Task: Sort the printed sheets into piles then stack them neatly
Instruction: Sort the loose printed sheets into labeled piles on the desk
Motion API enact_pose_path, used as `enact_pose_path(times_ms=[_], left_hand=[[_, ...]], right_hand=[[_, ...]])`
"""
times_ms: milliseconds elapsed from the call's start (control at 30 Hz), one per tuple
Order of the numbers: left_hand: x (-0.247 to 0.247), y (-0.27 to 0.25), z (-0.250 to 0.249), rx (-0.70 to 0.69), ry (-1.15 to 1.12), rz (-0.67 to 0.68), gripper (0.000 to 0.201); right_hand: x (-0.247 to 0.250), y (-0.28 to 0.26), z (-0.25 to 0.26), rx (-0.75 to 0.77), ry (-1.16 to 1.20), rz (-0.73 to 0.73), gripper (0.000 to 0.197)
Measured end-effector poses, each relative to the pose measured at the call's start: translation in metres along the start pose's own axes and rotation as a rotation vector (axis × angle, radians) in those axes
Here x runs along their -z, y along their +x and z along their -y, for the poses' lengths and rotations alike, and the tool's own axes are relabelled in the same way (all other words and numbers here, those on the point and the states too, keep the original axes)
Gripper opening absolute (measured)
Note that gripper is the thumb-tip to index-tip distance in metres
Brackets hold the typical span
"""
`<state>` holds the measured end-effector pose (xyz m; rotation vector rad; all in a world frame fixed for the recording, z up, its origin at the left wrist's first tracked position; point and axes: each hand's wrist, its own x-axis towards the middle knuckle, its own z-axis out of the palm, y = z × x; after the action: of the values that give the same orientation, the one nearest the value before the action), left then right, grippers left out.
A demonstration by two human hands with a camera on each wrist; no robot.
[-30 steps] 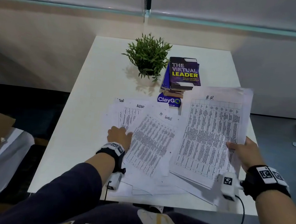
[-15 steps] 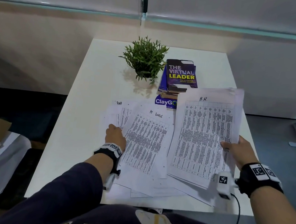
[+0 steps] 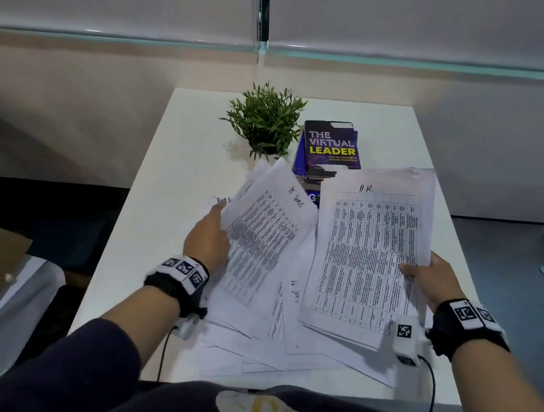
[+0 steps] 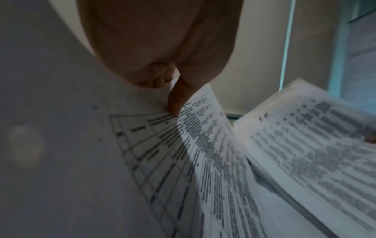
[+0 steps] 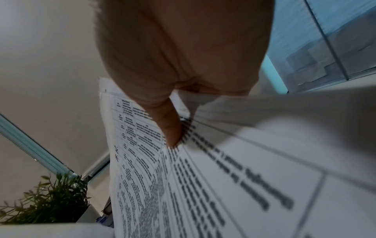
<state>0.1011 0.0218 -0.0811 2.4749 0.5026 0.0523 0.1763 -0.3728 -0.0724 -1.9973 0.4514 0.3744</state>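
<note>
- head view: white table (image 3: 174, 168) carries a loose spread of printed sheets (image 3: 259, 345) along its near edge; this spread is the landmark.
- left hand (image 3: 207, 242) pinches the left edge of a tilted sheet (image 3: 262, 235) raised above the left part of the spread; handwriting sits at the sheet's top, illegible.
- left wrist view: thumb (image 4: 179, 98) lies on the printed face of that sheet (image 4: 203, 145), fingers curled underneath. grip state: grasping the sheet.
- right hand (image 3: 434, 276) holds a batch of sheets headed "h.r." (image 3: 369, 256) by its right edge, lifted above the right part of the spread.
- right wrist view: thumb (image 5: 168, 125) presses on the top page of the batch (image 5: 183, 185); the other fingers are hidden under the paper. grip state: grasping the batch.
- one more sheet (image 3: 221, 199) lies flat on the table just left of the spread, mostly covered by the raised sheet.
- potted plant (image 3: 266, 121) stands beyond the spread, on the far side.
- stack of books (image 3: 330, 150) lies just right of the plant, touching the far end of the "h.r." batch in this view.
</note>
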Motion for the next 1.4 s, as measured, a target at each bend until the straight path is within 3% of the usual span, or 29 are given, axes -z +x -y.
enact_pose_path(times_ms=[33, 100, 233, 333, 400, 467, 533, 567, 633, 833, 900, 1000, 1033, 1100, 1133, 1267, 1400], left_hand=[[0.014, 0.001, -0.005, -0.081, -0.004, -0.011, 0.026], [0.040, 0.002, -0.017, -0.145, -0.071, 0.010, 0.022], [0.072, 0.008, -0.040, -0.087, -0.377, -0.041, 0.025], [0.063, 0.012, -0.051, -0.013, -0.495, -0.060, 0.009], [0.046, 0.010, -0.058, 0.078, -0.482, 0.004, 0.010], [0.025, 0.004, -0.063, 0.152, -0.471, 0.087, 0.008], [0.008, -0.003, -0.068, 0.203, -0.492, 0.133, 0.009], [0.002, -0.005, -0.068, 0.226, -0.514, 0.147, 0.011], [-0.003, -0.011, -0.070, 0.288, -0.634, 0.172, 0.012], [-0.004, -0.016, -0.061, 0.339, -0.792, 0.226, 0.048], [-0.004, -0.016, -0.060, 0.327, -0.827, 0.218, 0.055], [-0.008, -0.018, -0.061, 0.275, -0.793, 0.190, 0.056], [-0.011, -0.018, -0.060, 0.267, -0.783, 0.185, 0.055], [-0.019, -0.019, -0.058, 0.249, -0.761, 0.197, 0.052], [-0.025, -0.019, -0.057, 0.237, -0.743, 0.214, 0.052], [-0.052, -0.018, -0.031, 0.255, -0.489, 0.350, 0.049], [-0.073, -0.023, 0.018, 0.293, 0.141, 0.376, 0.050]], right_hand=[[0.001, 0.000, 0.000, 0.000, 0.009, 0.003, 0.035], [0.002, -0.002, 0.002, -0.004, 0.034, 0.001, 0.036], [0.001, -0.001, 0.005, -0.027, 0.149, -0.003, 0.033], [-0.010, -0.006, 0.015, -0.018, 0.258, 0.059, 0.027], [-0.022, -0.009, 0.021, -0.009, 0.298, 0.119, 0.028], [-0.037, 0.001, 0.019, 0.002, 0.299, 0.200, 0.048], [-0.048, 0.012, 0.009, 0.009, 0.231, 0.294, 0.093], [-0.055, 0.008, 0.014, 0.013, 0.245, 0.347, 0.087], [-0.063, -0.011, 0.029, 0.019, 0.258, 0.383, 0.045], [-0.069, -0.029, 0.045, -0.044, 0.289, 0.282, 0.042], [-0.068, -0.025, 0.044, -0.067, 0.365, 0.317, 0.039], [-0.067, -0.022, 0.045, -0.109, 0.279, 0.387, 0.084], [-0.068, -0.023, 0.045, -0.051, 0.181, 0.401, 0.080], [-0.071, -0.025, 0.042, 0.074, 0.028, 0.394, 0.042], [-0.071, -0.023, 0.038, 0.096, 0.001, 0.379, 0.037], [-0.054, -0.015, 0.022, 0.086, -0.042, 0.296, 0.046], [-0.025, -0.003, -0.004, 0.045, -0.055, 0.214, 0.052]])
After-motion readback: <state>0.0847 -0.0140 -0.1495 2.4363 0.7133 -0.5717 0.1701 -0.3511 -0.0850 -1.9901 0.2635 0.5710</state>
